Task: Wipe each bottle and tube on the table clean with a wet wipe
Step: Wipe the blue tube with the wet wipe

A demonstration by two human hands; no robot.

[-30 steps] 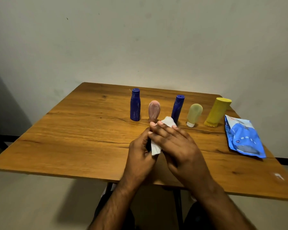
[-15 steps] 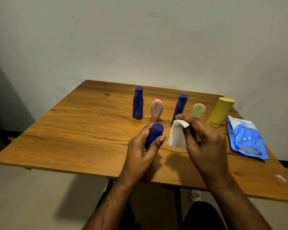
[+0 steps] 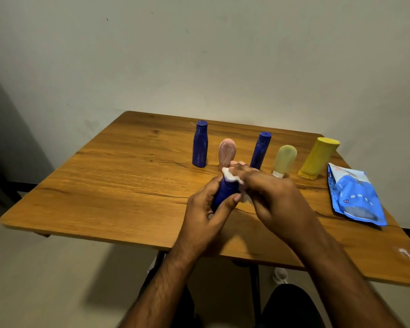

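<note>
Blue plastic fills the left hand [image 3: 205, 209]: a dark blue bottle [image 3: 224, 194] is gripped around its lower body, thumb across the front, lifted clear of the wooden tabletop [image 3: 118, 176] near its front edge. Its long axis tilts up and away from the person, cap end toward the row of bottles behind. The right hand [image 3: 273, 200] comes in from the bottle's right side and clutches a white wet wipe [image 3: 232, 177] bunched over the cap end, so the wipe sits on the top of the bottle while the left hand covers the base. Any stroke down the body would run along that tilted axis toward the left hand's fingers, which I judge would have to shift to expose the lower part.

Standing well behind the hands, left to right, are a blue bottle [image 3: 200, 144], a pink tube [image 3: 226, 152] on its cap, a second blue bottle [image 3: 260, 150], a pale yellow-green tube [image 3: 284, 160] on its white cap, and a yellow bottle [image 3: 317, 157] leaning slightly. None of them is open, so their contents cannot be seen. At the right edge lies a blue wet-wipe pack [image 3: 355, 200], flat; whether its flap is open I cannot tell.
</note>
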